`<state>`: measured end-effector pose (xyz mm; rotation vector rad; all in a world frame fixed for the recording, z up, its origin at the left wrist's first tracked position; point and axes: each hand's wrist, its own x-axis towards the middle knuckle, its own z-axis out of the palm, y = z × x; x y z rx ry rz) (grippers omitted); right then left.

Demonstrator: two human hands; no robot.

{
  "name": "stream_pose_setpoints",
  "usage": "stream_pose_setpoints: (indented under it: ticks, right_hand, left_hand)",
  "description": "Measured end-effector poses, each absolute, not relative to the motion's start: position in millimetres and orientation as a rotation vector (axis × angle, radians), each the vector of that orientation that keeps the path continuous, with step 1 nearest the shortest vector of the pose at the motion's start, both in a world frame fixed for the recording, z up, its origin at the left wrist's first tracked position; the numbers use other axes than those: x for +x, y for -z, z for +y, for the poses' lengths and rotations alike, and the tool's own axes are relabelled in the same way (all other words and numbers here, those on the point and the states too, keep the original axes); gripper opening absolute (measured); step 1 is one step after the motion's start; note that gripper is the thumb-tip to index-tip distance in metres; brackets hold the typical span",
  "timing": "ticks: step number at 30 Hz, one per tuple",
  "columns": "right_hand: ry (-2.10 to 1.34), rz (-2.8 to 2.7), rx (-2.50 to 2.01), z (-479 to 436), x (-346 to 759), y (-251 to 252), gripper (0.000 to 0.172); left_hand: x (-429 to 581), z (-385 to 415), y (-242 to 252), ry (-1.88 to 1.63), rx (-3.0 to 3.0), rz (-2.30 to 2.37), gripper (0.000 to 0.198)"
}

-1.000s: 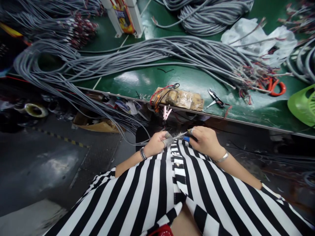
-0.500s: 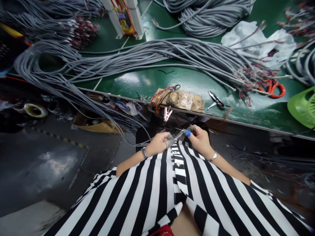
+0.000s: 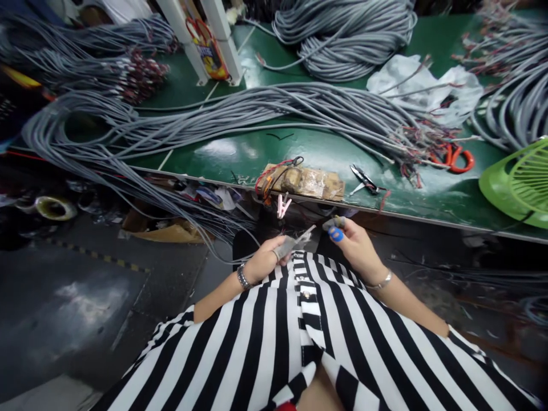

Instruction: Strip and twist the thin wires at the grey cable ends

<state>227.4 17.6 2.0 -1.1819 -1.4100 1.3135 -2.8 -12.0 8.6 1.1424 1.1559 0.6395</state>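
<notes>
In front of my striped shirt, my left hand (image 3: 264, 260) is closed on the stripped end of a grey cable (image 3: 303, 237). Its fingertips wear grey coverings, and thin pale strands stick out past them toward the upper right. A little to the right, apart from the cable end, is my right hand (image 3: 358, 251). A blue covering is on its thumb and a grey one on its forefinger. These two tips are close together; whatever may be between them is too small to make out.
A long grey cable bundle (image 3: 240, 111) lies across the green table (image 3: 214, 149). Near its edge are a taped wooden block (image 3: 314, 181), a pink clip (image 3: 282, 205) and small cutters (image 3: 366, 180). Orange-handled scissors (image 3: 460, 158) and a green basket (image 3: 514, 185) lie to the right.
My hands were together at the cable and are now apart. The right hand has drawn away to the right, while the left keeps the cable end. The view has shifted slightly.
</notes>
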Motion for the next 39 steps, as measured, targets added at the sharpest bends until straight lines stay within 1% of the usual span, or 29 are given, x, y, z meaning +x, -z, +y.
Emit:
stream_pose_setpoints:
  ticks: [3,7,10,12,14,16,19,23,28,32,37,39]
  right_hand:
    - [-1.362,-1.518,-1.129,16.3,213.9,-12.0,0.026]
    - [-1.237,-1.715,-1.037,14.1,215.3,-27.9,0.019]
    - [-1.221,-1.850,-0.967,12.7,226.0,-32.3,0.021]
    - [-1.158,-2.015,-1.009,12.5,234.0,-32.5,0.024]
    - [-0.948,-2.177,-1.113,12.3,240.8,-33.8,0.027]
    - [-0.645,-2.262,-1.205,11.5,245.5,-38.6,0.030]
    - [-0.247,-2.350,-1.236,9.5,247.0,-50.7,0.030]
    - [0.028,-2.472,-1.246,8.9,241.6,-61.1,0.028]
    - [0.069,-2.529,-1.265,13.2,234.4,-56.7,0.030]
    - [0.012,-2.558,-1.231,15.9,231.1,-49.3,0.027]
    - [-0.063,-2.528,-1.191,16.7,227.0,-40.8,0.033]
    - [-0.087,-2.511,-1.187,16.5,225.6,-36.7,0.033]
  left_hand:
    - [-0.3,-11.5,-9.9,-0.580,1.284,1.109,0.029]
    - [-2.0,-12.0,-16.9,-0.559,1.499,1.154,0.026]
    - [-7.4,-16.3,-26.4,-0.669,1.820,1.289,0.021]
    - [-11.1,-20.1,-30.8,-0.749,2.071,1.384,0.019]
    - [-13.2,-22.8,-31.9,-0.762,2.309,1.442,0.017]
    - [-13.4,-23.6,-29.9,-0.745,2.506,1.454,0.016]
    - [-11.0,-22.4,-24.8,-0.772,2.703,1.426,0.016]
    - [-7.7,-21.2,-22.1,-0.824,2.789,1.396,0.016]
    - [-8.2,-22.3,-24.1,-0.862,2.798,1.389,0.014]
    - [-9.6,-23.0,-24.3,-0.876,2.799,1.384,0.012]
    - [-10.3,-22.7,-23.4,-0.893,2.792,1.380,0.011]
    - [-10.5,-22.5,-23.1,-0.883,2.794,1.386,0.012]
